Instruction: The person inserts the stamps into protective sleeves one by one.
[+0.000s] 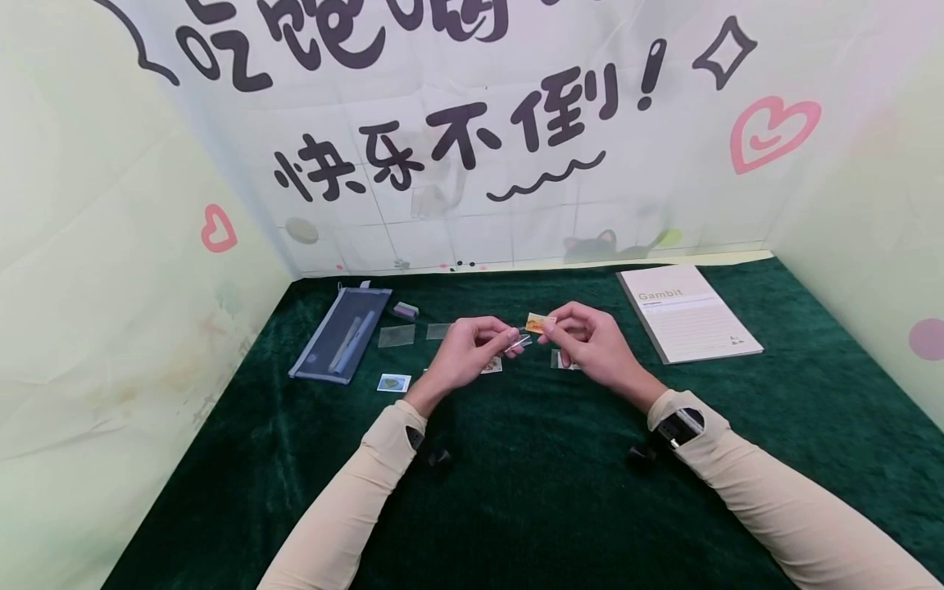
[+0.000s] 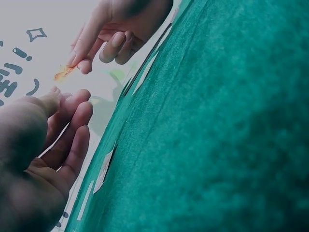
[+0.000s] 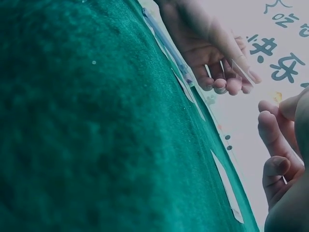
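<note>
In the head view, my right hand (image 1: 593, 348) pinches a small orange stamp (image 1: 540, 322) between thumb and index finger. Facing it, my left hand (image 1: 472, 348) holds a small clear plastic sleeve (image 1: 520, 342) by thumb and fingertips, just below and left of the stamp. The right wrist view shows the sleeve (image 3: 243, 71) as a thin transparent sheet at the left thumb. Both hands are raised over the green cloth. Under the left hand lies another stamp (image 1: 492, 366), partly hidden; one more piece in clear plastic (image 1: 556, 359) lies under the right hand, mostly covered.
A blue-bordered stamp (image 1: 394, 383) lies left of the left forearm. Behind it are two flat clear sleeves (image 1: 397, 336) and a small purple-grey block (image 1: 406, 310). A zip pouch with pens (image 1: 342, 336) lies far left, a notebook (image 1: 693, 315) at back right.
</note>
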### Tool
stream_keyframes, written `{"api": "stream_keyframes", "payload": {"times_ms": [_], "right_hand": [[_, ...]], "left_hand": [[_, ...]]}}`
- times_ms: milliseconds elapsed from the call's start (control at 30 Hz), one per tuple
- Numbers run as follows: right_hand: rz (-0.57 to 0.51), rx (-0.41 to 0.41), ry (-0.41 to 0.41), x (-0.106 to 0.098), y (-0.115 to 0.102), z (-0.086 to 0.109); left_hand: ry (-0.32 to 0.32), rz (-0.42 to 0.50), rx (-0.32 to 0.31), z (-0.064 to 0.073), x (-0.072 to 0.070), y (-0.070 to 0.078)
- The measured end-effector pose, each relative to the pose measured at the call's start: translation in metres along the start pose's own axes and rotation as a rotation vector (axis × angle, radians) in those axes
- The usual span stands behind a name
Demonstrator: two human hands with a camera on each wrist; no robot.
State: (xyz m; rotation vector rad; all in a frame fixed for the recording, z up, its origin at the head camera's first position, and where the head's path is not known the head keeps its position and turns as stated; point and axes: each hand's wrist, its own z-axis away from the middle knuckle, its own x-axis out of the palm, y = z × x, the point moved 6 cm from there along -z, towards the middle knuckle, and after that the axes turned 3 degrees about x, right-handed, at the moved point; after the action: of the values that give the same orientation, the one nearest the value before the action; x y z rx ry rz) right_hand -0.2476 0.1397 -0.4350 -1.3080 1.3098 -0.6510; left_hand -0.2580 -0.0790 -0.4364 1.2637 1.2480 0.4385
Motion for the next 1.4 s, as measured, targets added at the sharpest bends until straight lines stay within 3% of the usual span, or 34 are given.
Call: {"api": "stream_keyframes", "payload": {"times_ms": [267,700,1067,1400], "right_hand": [[-0.008,-0.005,0.009,0.000,-0.001,0.001],[-0.002,-0.003,-0.051,0.004,0.002,0.000],[0.000,0.059,-0.127,0.010,0.003,0.002],[0.032,0.079,-0.155,0.014,0.005,0.003]], "left_hand": [[0.000,-0.005,-0.010,0.000,0.000,0.000],[0.012,-0.003,0.009,0.000,0.000,0.001],[0.052,0.005,-0.029,0.000,-0.002,-0.001],[0.040,-0.010,0.001,0.001,-0.001,0.002]]}}
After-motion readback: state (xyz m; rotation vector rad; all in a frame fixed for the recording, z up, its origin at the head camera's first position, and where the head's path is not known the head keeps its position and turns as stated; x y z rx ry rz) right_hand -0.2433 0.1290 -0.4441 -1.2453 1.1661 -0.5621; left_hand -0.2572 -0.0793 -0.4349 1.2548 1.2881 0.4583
